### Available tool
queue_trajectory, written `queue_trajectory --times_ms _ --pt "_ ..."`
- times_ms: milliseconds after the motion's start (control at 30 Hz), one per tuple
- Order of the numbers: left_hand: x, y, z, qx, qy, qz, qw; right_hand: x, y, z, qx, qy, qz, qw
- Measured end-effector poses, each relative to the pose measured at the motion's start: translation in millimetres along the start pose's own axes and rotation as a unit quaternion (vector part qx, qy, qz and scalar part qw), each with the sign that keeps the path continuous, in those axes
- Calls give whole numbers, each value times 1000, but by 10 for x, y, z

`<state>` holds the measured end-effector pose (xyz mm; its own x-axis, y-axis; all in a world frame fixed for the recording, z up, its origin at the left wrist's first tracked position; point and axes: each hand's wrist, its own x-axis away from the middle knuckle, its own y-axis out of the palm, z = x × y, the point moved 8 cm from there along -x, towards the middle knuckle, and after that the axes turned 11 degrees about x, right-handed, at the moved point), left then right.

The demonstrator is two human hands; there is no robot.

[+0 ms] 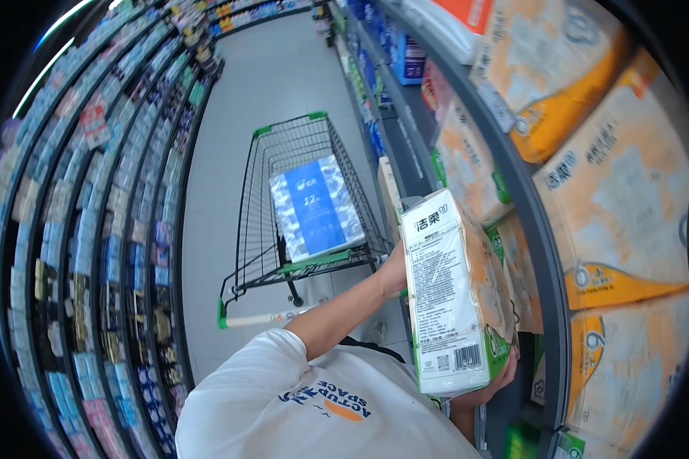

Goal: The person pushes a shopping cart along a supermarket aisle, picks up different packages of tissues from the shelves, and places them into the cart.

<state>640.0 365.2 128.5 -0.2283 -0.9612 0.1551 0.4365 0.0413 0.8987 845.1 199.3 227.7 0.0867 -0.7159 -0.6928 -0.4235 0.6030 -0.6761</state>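
Note:
A plastic-wrapped multipack of tissues (445, 298) is held upright in front of my chest, slightly tilted. Its white side panel with printed text and a barcode faces up toward me; orange and green printing shows on its right side. My left hand (399, 268) grips the pack's left far side, its fingers hidden behind the wrap. At the lower right corner, my right hand (502, 378) supports the pack, with some fingers visible. The pack is beside the shelf, close to similar orange-and-white tissue packs (473, 160).
Ahead on the left stands a wire shopping cart (252, 212) with green corners, holding a blue-and-white pack (316, 206). Large tissue packs (620, 212) fill the right shelving (494, 149). Stocked shelves (92, 229) line the left side of the grey-tiled aisle (270, 74).

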Motion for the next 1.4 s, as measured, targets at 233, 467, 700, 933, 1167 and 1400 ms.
queue_trajectory --times_ms 233,467,700,933,1167,1400 --pt "542 -761 1007 -5 136 98 986 -426 590 -413 -240 21 22 970" --pt "1460 -1601 2057 16 300 165 939 -854 1646 -1281 -396 -27 -160 904" --pt "2161 -2351 2606 -56 303 310 899 -684 3477 -2167 -443 84 -460 765" --pt "2311 -3108 2576 -37 217 367 904 -88 4801 -2359 -443 238 -568 652" --pt "1732 -3470 2514 -64 160 370 913 -354 5400 -2360 -398 320 -578 636" --pt "1279 -4398 1631 -557 -55 321 764 160 5432 -1604 89 109 -526 839"
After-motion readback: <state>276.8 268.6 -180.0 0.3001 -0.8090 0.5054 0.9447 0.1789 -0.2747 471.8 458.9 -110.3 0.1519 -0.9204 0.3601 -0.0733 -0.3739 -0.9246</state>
